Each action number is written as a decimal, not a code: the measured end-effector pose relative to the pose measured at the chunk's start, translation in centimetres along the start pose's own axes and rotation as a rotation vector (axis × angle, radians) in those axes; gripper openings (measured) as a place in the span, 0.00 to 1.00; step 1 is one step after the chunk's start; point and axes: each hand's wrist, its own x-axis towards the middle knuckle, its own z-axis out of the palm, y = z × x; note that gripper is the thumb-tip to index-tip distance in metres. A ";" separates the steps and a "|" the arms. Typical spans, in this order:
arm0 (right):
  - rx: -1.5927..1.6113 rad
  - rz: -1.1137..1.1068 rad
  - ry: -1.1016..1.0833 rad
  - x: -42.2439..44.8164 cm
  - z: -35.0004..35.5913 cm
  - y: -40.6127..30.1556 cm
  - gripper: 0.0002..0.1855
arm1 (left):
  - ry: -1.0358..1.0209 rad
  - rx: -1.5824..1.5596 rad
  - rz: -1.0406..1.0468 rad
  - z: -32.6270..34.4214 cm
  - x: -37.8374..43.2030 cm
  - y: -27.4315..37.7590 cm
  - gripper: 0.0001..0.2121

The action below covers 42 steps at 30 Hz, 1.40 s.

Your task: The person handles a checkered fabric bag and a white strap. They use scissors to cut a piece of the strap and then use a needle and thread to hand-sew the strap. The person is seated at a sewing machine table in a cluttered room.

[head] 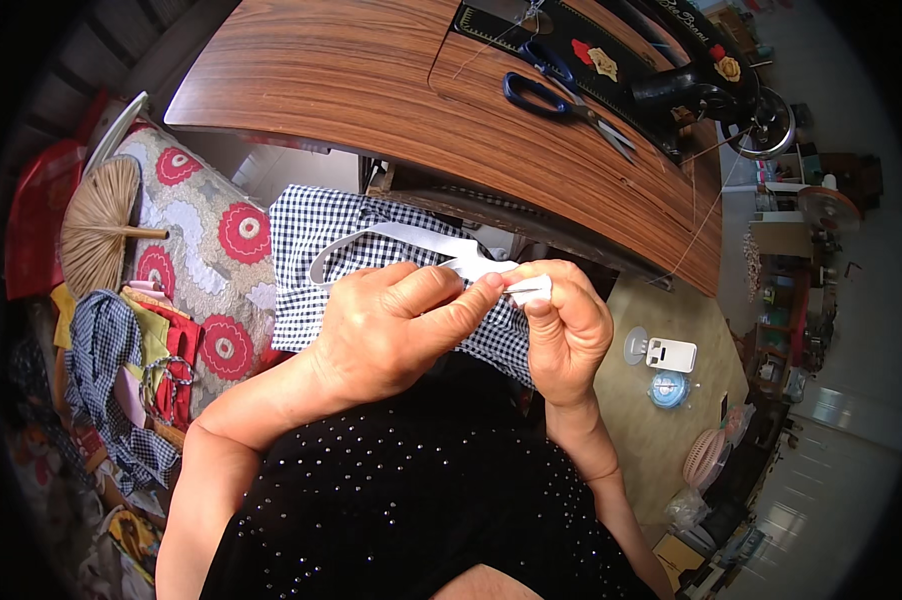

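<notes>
A white elastic band (421,238) loops over black-and-white gingham cloth (308,214) that lies across the lap. Near its gathered end, my left hand (398,322) pinches with thumb and forefinger at a thin metal pin or needle (524,290). My right hand (571,322) grips the folded white end of the band around that metal piece. Both hands meet over the cloth, fingertips nearly touching. Whether the pin is closed cannot be told.
Blue-handled scissors (563,101) lie on the wooden sewing table (331,82) beside a black sewing machine (691,90). At left, a woven fan (105,225) rests on a flowered cover (226,292) near folded fabrics (109,337). A white phone stand (672,355) is at right.
</notes>
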 end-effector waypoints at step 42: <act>-0.036 0.117 -0.183 -0.6 -2.5 0.1 0.03 | -0.282 -0.697 -0.199 2.3 3.3 -2.3 0.15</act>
